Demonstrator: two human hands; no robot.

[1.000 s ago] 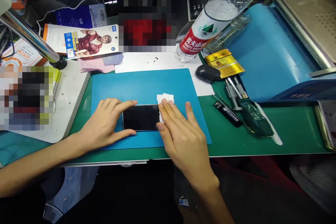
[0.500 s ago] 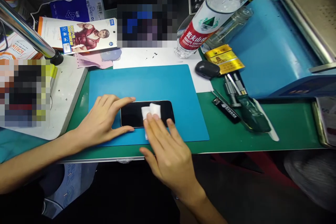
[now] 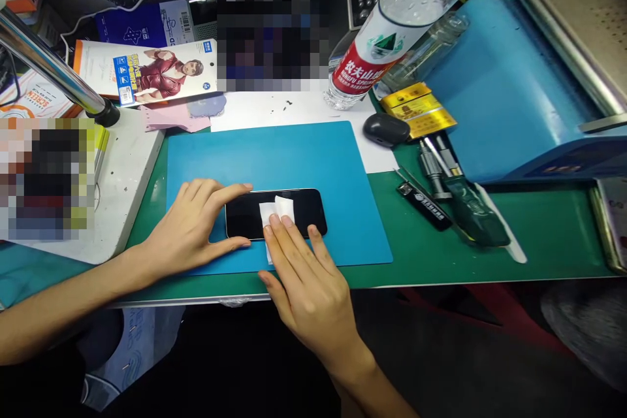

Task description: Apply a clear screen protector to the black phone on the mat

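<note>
A smartphone (image 3: 306, 209) with a dark screen lies flat, screen up, on the blue mat (image 3: 264, 153). My left hand (image 3: 191, 225) grips its left end, thumb on the near edge and forefinger on the far edge. Under the fingertips of my right hand (image 3: 311, 287) is a folded white wipe (image 3: 283, 208), pressed against the middle of the screen. The fingers of that hand are nearly straight, with the thumb apart over the mat's near edge. Part of the wipe hangs over the phone's near side, and the fingers hide some of it.
Right of the mat lie a black oval case (image 3: 386, 129), a gold box (image 3: 418, 110), a black tool (image 3: 424, 206) and a green-handled tool (image 3: 475, 212). Behind stands a water bottle (image 3: 377, 46). A blue machine (image 3: 490, 91) fills the right; a metal post (image 3: 59, 65) rises at left.
My right hand and the white wipe have slid slightly left along the screen. My left hand keeps its grip on the phone. The view has shifted a little.
</note>
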